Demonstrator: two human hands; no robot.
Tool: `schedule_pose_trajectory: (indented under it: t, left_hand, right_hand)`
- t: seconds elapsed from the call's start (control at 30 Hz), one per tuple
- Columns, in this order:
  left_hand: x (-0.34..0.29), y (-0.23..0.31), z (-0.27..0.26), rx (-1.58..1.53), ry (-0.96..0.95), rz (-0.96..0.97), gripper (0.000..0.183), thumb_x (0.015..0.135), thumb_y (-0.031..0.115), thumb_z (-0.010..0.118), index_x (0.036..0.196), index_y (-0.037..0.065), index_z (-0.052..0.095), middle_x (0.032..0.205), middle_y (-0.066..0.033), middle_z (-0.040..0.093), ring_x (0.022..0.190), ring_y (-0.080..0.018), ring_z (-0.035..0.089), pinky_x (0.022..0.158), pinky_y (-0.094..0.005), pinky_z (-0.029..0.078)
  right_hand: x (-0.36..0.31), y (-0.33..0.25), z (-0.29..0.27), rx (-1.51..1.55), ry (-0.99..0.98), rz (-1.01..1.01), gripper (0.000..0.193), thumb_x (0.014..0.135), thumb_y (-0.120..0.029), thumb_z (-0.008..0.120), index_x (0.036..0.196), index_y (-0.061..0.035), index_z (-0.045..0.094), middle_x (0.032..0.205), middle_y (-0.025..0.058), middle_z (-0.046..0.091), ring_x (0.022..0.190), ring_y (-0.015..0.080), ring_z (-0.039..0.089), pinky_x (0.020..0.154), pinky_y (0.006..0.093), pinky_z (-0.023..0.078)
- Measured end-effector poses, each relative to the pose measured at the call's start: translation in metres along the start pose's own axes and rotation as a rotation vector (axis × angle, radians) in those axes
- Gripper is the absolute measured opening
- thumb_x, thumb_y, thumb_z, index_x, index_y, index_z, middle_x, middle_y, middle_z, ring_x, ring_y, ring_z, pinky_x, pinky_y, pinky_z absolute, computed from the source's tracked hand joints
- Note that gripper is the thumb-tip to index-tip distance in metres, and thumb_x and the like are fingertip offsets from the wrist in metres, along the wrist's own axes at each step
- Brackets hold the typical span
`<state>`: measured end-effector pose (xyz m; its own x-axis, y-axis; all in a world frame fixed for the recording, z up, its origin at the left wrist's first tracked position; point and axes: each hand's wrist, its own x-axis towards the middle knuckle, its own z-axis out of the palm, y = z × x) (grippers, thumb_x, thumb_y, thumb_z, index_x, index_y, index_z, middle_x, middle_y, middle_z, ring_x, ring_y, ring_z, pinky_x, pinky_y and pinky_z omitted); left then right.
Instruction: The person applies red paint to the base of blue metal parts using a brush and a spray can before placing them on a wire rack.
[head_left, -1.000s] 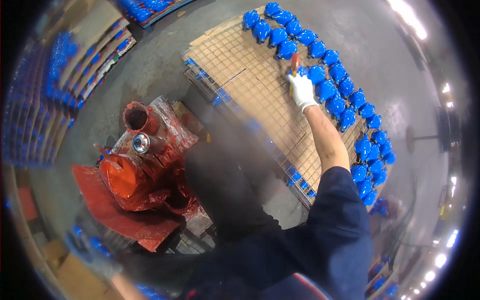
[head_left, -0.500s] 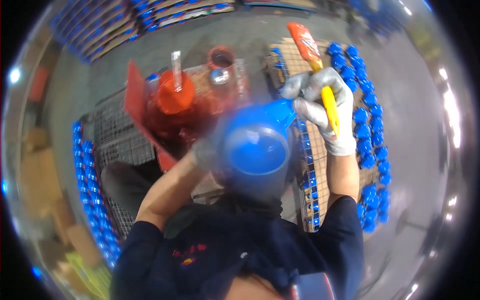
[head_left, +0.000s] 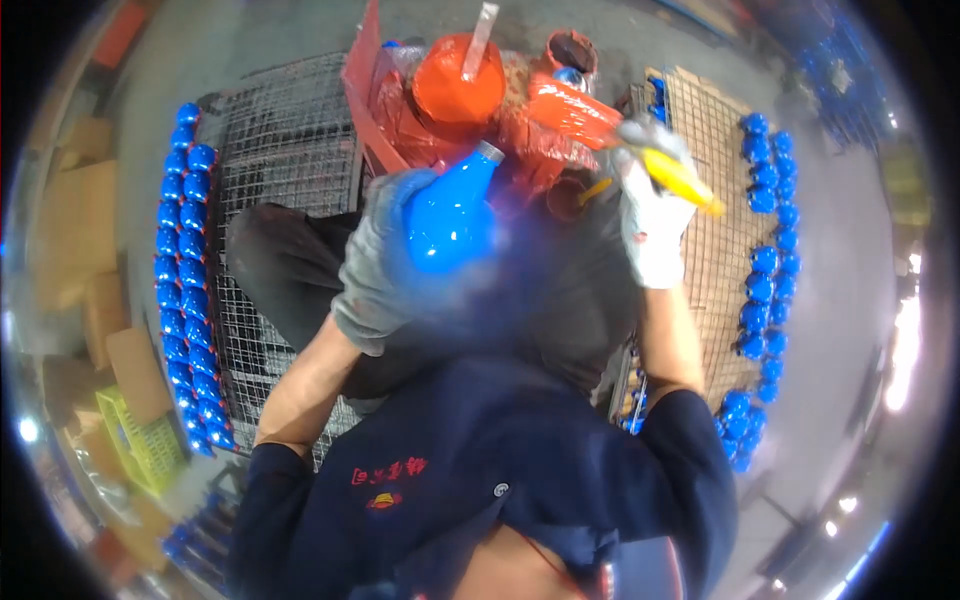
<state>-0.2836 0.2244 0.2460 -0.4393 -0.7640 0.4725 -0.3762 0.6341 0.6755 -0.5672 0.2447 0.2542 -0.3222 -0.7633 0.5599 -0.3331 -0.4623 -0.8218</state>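
My left hand (head_left: 376, 262), in a grey glove, is closed around a glossy blue bell-shaped part (head_left: 443, 222) above my lap. Its narrow neck points up and away; the lower side is blurred. Off to the right, my right hand (head_left: 655, 205), in a white and grey glove, grips a paintbrush by its yellow handle (head_left: 682, 180). The brush's wide red-coated head (head_left: 572, 113) points left, over the red-smeared work stand. On that stand sits a round red container (head_left: 432, 88) with a pale flat stick (head_left: 481, 42) standing in it.
A red upright panel (head_left: 362, 62) borders the stand's left side, and a dark-filled red pot (head_left: 572, 50) stands behind. Wire mesh racks (head_left: 290, 130) lie on both sides, with rows of blue parts (head_left: 182, 270) along the left and more blue parts (head_left: 760, 290) along the right.
The blue part has moved left and turned, its wide mouth no longer facing up. My right hand has come lower, and the brush has tipped from upright to pointing left.
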Motion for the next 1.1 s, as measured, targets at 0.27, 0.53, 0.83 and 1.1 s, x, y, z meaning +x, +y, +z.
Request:
schedule_pose_trajectory:
  t: [0.27,0.53,0.83,1.1]
  left_hand:
    - [-0.011,0.011,-0.024,0.54,-0.102,0.339,0.078,0.063,0.032,0.089,0.132,0.013,0.057,0.123,-0.006,0.065,0.084,-0.0262,0.072,0.06,-0.0352,0.058]
    - [-0.01,0.013,-0.021,0.463,-0.143,0.288,0.072,0.065,0.027,0.087,0.131,0.014,0.059,0.122,-0.0062,0.066,0.085,-0.0261,0.073,0.062,-0.0361,0.059]
    - [-0.02,-0.009,-0.028,-0.696,-0.282,-0.593,0.111,0.063,0.057,0.091,0.149,0.003,0.043,0.138,-0.0132,0.059,0.123,-0.0282,0.061,0.106,-0.045,0.049]
    - [-0.022,0.003,-0.005,-2.086,-0.161,-0.845,0.097,0.087,0.069,0.064,0.149,-0.001,0.038,0.137,-0.0199,0.056,0.076,-0.0298,0.07,0.061,-0.0364,0.059]
  right_hand:
    - [0.079,-0.091,0.031,-0.203,-0.803,0.176,0.03,0.102,-0.034,0.06,0.105,-0.0039,0.062,0.078,0.0131,0.067,0.072,0.0269,0.065,0.071,0.038,0.05]
    - [0.083,-0.104,0.042,-0.369,-1.031,0.318,0.032,0.102,-0.032,0.059,0.097,0.0001,0.059,0.07,0.0171,0.06,0.06,0.0274,0.059,0.059,0.0394,0.044]
    - [0.039,-0.074,0.017,-0.037,-0.703,-0.123,0.014,0.092,-0.013,0.07,0.102,-0.0043,0.067,0.095,0.0102,0.068,0.087,0.0266,0.066,0.076,0.0351,0.051]
    - [0.014,-0.014,0.024,0.405,-0.42,-0.09,0.018,0.079,-0.002,0.076,0.096,-0.0036,0.069,0.098,0.0113,0.066,0.09,0.0237,0.059,0.082,0.0346,0.048]
